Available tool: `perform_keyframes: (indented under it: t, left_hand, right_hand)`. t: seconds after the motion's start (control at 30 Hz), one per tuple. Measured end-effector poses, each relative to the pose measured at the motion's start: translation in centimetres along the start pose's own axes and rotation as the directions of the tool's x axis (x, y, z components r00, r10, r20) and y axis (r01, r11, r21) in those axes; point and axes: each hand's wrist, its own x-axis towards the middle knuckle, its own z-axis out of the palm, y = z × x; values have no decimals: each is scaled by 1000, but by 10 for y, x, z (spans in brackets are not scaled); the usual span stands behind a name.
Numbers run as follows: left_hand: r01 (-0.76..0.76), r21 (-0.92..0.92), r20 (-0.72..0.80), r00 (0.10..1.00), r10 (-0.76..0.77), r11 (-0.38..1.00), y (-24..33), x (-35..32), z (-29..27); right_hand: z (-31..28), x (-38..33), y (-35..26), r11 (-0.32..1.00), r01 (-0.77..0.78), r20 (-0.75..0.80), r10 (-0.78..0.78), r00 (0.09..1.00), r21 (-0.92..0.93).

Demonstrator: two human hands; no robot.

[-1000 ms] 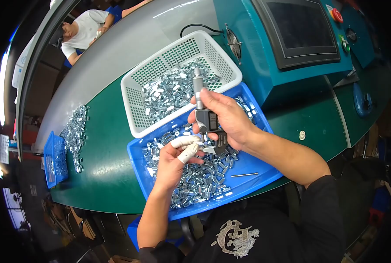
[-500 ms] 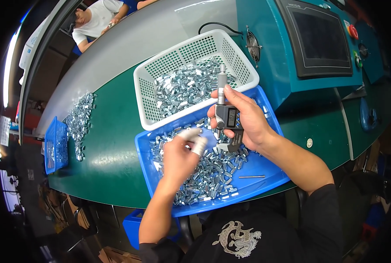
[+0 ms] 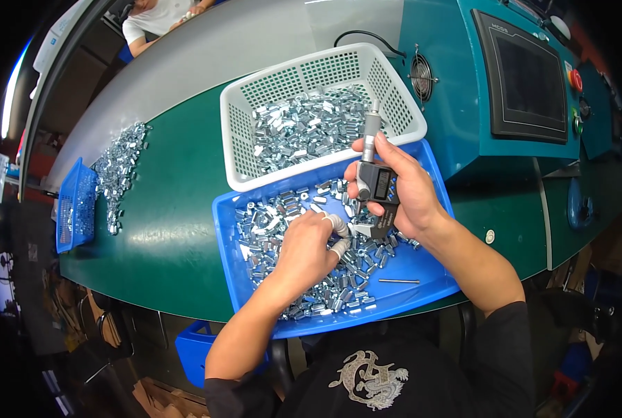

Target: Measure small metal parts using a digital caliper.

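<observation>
My right hand [image 3: 412,191] is wrapped round a digital micrometer [image 3: 379,182], whose grey thimble points up and away and whose black frame hangs over the blue tray [image 3: 422,268]. My left hand [image 3: 307,247], with pale covers on its fingertips, is closed in a pinch right beside the lower end of the micrometer. Whatever sits between those fingers is too small and covered to make out. Many short silvery hexagonal metal pieces [image 3: 332,296] like long nuts lie loose in the tray below both hands. A thin metal pin [image 3: 399,281] rests at the tray's right.
Behind the tray, a white perforated basket [image 3: 238,174] holds more metal pieces. At left, a heap of pieces [image 3: 119,164] lies by a small blue basket [image 3: 66,216]. A teal machine with a dark screen [image 3: 530,76] stands at right. Across the table sits another person [image 3: 158,19].
My left hand has moved right, and its fingers have closed beside the micrometer's lower end. My right hand still holds the micrometer, now tilted a little. The view has shifted slightly.
</observation>
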Motion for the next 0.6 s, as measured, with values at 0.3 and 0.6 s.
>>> perform_keyframes:
  t: [0.3, 0.6]
  left_hand:
    - [230, -872, 90, 943, -320, 432, 4, 1, -8]
    - [221, -951, 151, 942, -299, 217, 10, 3, -11]
  right_hand:
    - [-2, 1, 2, 999, 21, 40, -22, 999, 31]
    - [-3, 1, 4, 996, 3, 58, -8, 998, 93]
